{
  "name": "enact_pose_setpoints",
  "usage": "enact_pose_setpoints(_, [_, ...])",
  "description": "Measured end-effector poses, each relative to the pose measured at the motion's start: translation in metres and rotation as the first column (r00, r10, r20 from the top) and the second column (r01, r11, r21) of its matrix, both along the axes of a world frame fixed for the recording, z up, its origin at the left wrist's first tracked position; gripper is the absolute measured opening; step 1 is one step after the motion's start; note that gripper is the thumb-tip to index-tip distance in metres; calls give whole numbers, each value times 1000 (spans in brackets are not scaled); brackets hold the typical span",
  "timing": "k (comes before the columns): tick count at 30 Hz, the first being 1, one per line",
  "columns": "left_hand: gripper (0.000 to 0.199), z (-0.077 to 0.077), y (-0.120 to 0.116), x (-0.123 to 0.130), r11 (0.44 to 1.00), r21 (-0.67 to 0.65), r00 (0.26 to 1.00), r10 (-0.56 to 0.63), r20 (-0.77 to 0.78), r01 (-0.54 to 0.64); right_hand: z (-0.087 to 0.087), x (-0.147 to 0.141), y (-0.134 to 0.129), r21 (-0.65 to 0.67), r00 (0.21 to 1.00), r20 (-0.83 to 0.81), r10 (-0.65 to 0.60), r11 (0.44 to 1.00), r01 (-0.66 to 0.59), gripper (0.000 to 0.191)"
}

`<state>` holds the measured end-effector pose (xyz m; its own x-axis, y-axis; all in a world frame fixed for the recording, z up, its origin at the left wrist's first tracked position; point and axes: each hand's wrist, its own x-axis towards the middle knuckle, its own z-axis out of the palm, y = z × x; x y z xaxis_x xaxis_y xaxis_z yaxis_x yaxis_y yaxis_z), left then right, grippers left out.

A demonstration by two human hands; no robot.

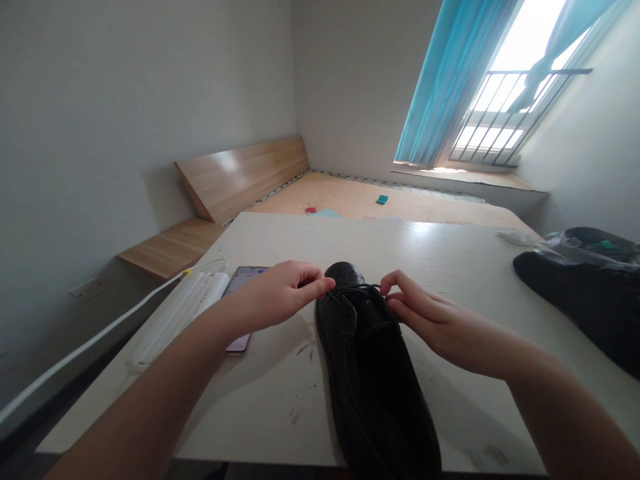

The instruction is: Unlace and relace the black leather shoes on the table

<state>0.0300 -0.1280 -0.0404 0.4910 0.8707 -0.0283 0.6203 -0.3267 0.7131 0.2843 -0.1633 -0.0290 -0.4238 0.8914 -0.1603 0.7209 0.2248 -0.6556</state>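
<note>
A black leather lace-up shoe (365, 353) lies on the white tabletop (280, 247), its rounded toe pointing away from me. My left hand (283, 297) comes in from the left, with thumb and forefinger pinching a thin black shoelace (357, 288) near the toe end of the lacing. From the right, my right hand (417, 317) holds the other side of the lace between its fingertips. Both hands sit just above the shoe, and they partly hide the lace ends.
A smartphone (245, 277) lies partly under my left forearm, next to a white power strip (180, 320) with a white cable. A black item (575, 300) and clear plastic lie at the table's right. Beyond the far edge stands a bare wooden bed frame (350, 200).
</note>
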Motion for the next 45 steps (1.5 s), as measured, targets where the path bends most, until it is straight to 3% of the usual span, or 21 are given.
enact_pose_setpoints(4, [40,2,-4,-3,989,-139,997,-52,-56,44,8,-8,-7,-37,997,64,-37,999,39,29])
enact_pose_setpoints(8, [44,6,-9,0,981,-180,989,-90,-122,67,6,-12,-10,99,994,93,-51,994,42,16])
enact_pose_setpoints(14, [42,5,-9,3,975,-131,973,-195,-126,178,1,-22,-15,256,974,222,-40,966,-18,18])
enact_pose_setpoints(21, [37,-4,-9,9,986,-52,981,-165,-105,161,-6,-21,-18,414,943,332,-16,901,-131,25])
enact_pose_setpoints(25, [36,-9,-8,15,991,-32,989,-133,-60,131,-8,-22,-18,467,933,356,-47,874,-134,25])
enact_pose_setpoints(29, [29,-14,-7,17,997,-40,996,-68,64,71,-6,-23,-17,440,938,344,-39,890,-124,23])
enact_pose_setpoints(33, [16,-15,-10,19,986,-104,979,-115,171,134,-4,-23,-16,350,933,359,-33,931,-102,23])
enact_pose_setpoints(39, [20,-10,-14,21,979,30,977,-203,67,201,-7,-24,-15,350,920,379,-97,936,-45,18])
enact_pose_setpoints(45, [16,-7,-14,20,980,-22,976,-196,95,199,2,-28,-12,288,905,409,-115,958,-9,16])
